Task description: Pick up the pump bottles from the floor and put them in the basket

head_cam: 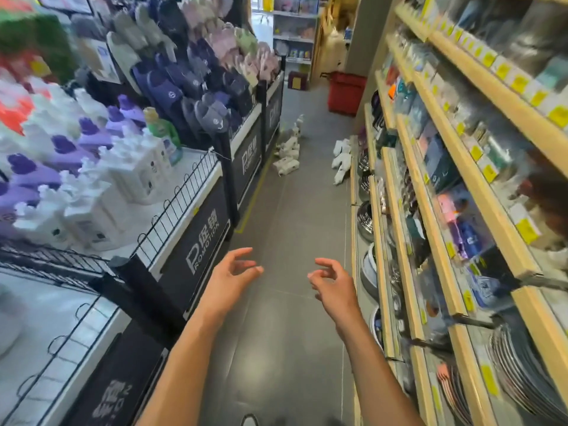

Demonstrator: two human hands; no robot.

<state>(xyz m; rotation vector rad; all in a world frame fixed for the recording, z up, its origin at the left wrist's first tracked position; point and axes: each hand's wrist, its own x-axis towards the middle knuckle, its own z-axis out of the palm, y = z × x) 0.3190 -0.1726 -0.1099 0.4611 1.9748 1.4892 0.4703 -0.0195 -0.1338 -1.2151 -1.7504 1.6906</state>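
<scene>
Hands both held forward over the grey floor (pixel 295 318), mid-aisle. Left hand (pixel 229 276): fingers (pixel 241 252) loosely curled and spread, holding nothing. Right hand (pixel 333 282): fingers half bent, likewise empty. Black promotion bin (pixel 199 244) on the left, wooden shelves (pixel 430 210) on the right. Farther down the aisle, white pump bottles (pixel 289 153) lie on the floor against the left bins; a second group (pixel 341 158) lies at the foot of the shelves. Beyond them a red basket (pixel 345 93) stands on the floor at right, well apart from both hands.
</scene>
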